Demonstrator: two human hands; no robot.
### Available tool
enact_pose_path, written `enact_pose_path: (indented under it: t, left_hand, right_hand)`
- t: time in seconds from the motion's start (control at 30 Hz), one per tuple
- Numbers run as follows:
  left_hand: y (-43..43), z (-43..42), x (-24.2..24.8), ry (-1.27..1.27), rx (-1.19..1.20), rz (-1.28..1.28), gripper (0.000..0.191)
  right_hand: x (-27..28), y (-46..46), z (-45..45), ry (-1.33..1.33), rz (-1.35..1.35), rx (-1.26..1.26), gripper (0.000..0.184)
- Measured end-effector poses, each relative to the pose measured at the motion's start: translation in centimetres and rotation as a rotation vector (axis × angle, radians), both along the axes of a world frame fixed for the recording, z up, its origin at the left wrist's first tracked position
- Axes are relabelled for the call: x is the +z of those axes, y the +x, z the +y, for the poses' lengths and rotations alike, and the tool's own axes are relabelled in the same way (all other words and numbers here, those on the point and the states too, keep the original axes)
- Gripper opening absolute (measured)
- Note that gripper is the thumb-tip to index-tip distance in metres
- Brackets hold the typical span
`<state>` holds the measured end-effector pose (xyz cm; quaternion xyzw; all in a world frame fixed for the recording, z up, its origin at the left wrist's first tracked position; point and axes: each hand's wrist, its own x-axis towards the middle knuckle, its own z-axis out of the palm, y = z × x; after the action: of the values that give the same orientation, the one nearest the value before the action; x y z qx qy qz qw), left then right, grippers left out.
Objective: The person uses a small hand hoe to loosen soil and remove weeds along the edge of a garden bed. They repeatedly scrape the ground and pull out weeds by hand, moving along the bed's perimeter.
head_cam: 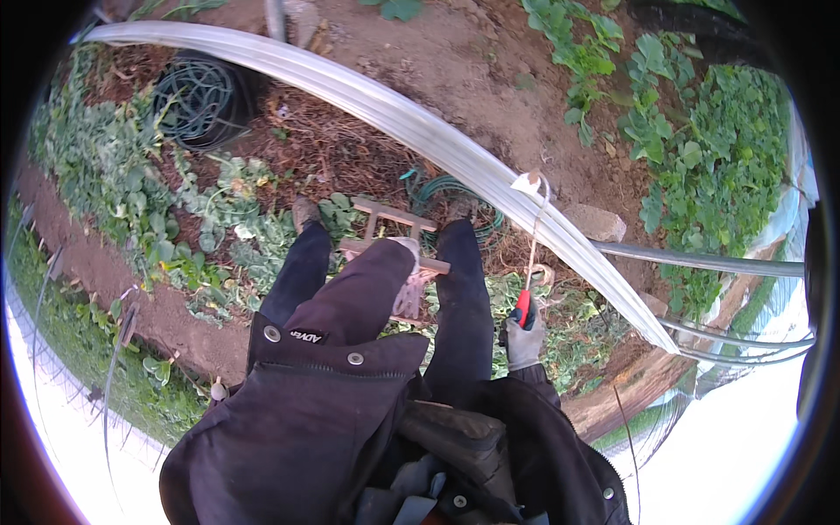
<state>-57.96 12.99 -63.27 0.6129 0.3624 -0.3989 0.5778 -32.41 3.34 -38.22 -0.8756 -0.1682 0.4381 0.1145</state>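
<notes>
My right hand (525, 340), in a pale glove with dark fingers, is shut on the red handle of a tool (524, 308). Its long thin shaft curves into a hook at the far end, beside a small white piece (527, 185) at the pale ribbed strip (420, 131). Only a whitish part of my left hand (409, 248) shows past the dark sleeve, over a wooden frame (394, 214) between my legs; its fingers are hidden, so its hold cannot be told. Pinkish strands (410, 296) hang by the frame's lower bars.
The long strip arches across in front of me. Coiled green hose (453, 190) lies near my foot; a dark container holding tangled green line (197, 98) stands at upper left. Leafy plants (722, 157) grow on both sides. A stone (594, 223) and metal pipes (695, 257) are at right.
</notes>
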Motion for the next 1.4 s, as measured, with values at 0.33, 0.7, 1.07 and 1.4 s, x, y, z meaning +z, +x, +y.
enact_pose_path:
  t: [0.33,0.7,1.07,1.4]
  left_hand:
    - [-3.7,2.6,0.2,0.09,-0.034,0.046,0.073]
    - [-19.2,41.6,17.7,1.441,1.168,-0.192,0.114]
    - [-16.4,61.9,17.4,1.446,1.604,-0.26,0.025]
    - [-15.6,60.9,16.7,1.427,1.751,-0.501,0.016]
  right_hand:
    - [-1.1,3.5,6.1,0.05,-0.092,0.239,0.067]
    - [-11.0,10.2,20.5,0.049,-0.113,0.586,0.068]
    - [-19.7,11.5,25.4,0.002,-0.184,0.67,0.055]
    - [-29.6,4.2,39.1,-0.115,-0.136,0.77,0.047]
